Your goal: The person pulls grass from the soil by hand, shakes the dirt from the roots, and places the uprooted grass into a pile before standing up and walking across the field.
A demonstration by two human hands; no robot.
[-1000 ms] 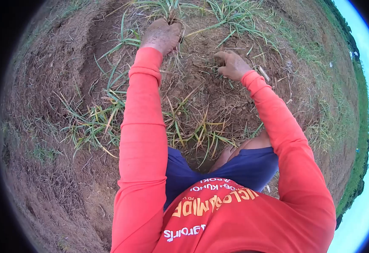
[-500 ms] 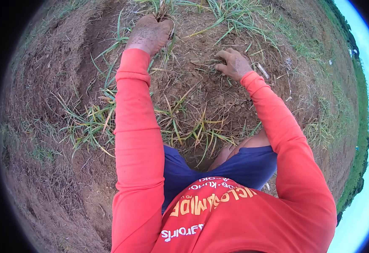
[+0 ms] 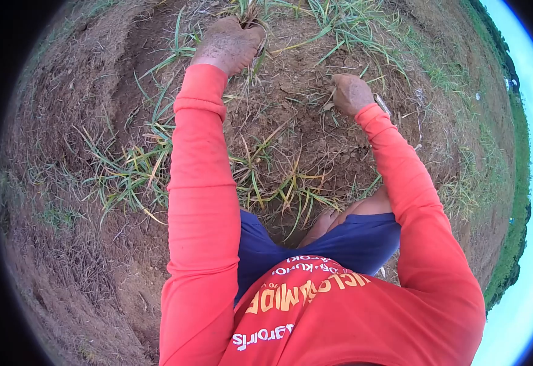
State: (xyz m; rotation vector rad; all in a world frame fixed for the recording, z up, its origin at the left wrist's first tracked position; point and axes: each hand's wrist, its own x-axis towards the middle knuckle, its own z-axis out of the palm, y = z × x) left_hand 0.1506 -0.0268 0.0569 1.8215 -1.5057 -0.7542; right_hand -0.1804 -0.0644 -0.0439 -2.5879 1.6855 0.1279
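My left hand (image 3: 231, 46), dusted with soil, is closed around a bunch of long-leaved, onion-like plants (image 3: 251, 13) at the top of the view. Pale dry stalks and green leaves stick out past its fingers. To the right, my right hand (image 3: 352, 94) is curled into a fist just over the brown soil (image 3: 303, 125). Its fingertips are turned down, so what they hold, if anything, is hidden. A dry leaf scrap lies by its knuckles.
Green and yellowing plant clumps (image 3: 291, 189) grow close to my knees, with another clump (image 3: 135, 165) to the left. More green leaves (image 3: 346, 24) spread at the top. A pale stick (image 3: 382, 105) lies by my right wrist. Dry grass covers the ground around.
My right hand has shifted slightly right, and its fingers have gone from loosely bent to a closed fist. My left hand has moved a little right and up, still gripping the bunch.
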